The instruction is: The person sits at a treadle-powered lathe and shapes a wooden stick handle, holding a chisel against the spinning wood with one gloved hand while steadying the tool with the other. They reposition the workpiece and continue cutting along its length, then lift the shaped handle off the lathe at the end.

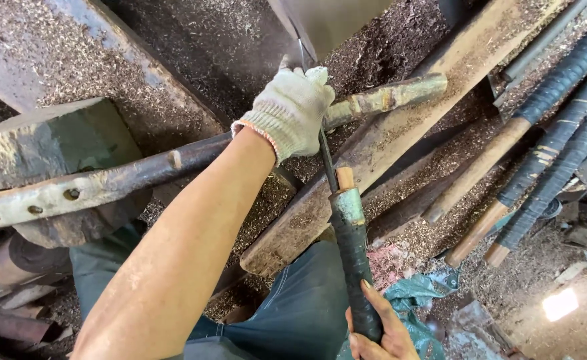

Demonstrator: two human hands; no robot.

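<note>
- While my gloved left hand (292, 110) is clenched around the bamboo stick (373, 101), pinning it across the slanted wooden plank (400, 130), my bare right hand (380, 330) is wrapped tight around the black-taped handle (355, 257) of the knife (325, 157), whose thin blade rises to just beside the glove.
- Since the blade sits so close under my left fingers (310, 80), I judge a slip along the stick could drive the edge into the glove; the knit cotton looks too thin to stop it.
- The stick rests on the plank only at its far end, so it could roll or spring sideways if I press unevenly, and the cut would wander.
- Sawdust and shavings (53, 60) coat the plank and the ground, so I reckon the stick could skid under pressure.
- My right hand grips low on the handle, near its end; a hard pull might let it twist, and my knee in the dark trousers (307, 307) lies directly beneath.
- The wrapped poles (560, 143) leaning at my right are well apart from the blade, yet a wide follow-through could knock them.
- I cannot tell how deep the blade bites; the glove hides the contact.
</note>
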